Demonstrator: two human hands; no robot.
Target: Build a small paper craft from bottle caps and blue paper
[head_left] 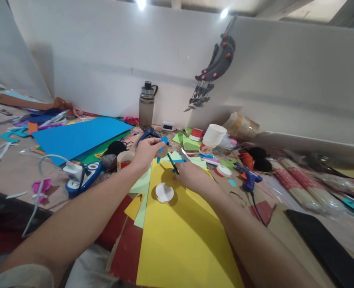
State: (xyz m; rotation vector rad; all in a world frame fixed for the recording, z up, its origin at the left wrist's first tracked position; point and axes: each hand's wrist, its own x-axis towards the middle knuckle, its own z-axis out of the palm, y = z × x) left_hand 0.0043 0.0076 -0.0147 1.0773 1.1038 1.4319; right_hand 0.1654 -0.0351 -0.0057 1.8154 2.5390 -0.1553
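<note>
My left hand (147,152) pinches a small rounded blue paper piece (164,139) between thumb and fingertips, above the far end of the work area. A slim dark pencil (173,163) is in my right hand (191,176), its upper end pointing away to the left. Under the hands lies a large yellow sheet (183,240). On it, nearer me than the right hand, rests a round white paper-cup piece (165,193) with a notch in its rim. Light green paper (141,182) and a small yellow scrap (134,206) stick out at the sheet's left.
A blue sheet (81,138), a paper cup (124,159) and a power strip (84,180) lie left. Behind stands a bottle (146,108). To the right are stacked cups (213,138), a blue glue gun (249,178), stick bundles (303,180) and a black phone-like slab (323,244).
</note>
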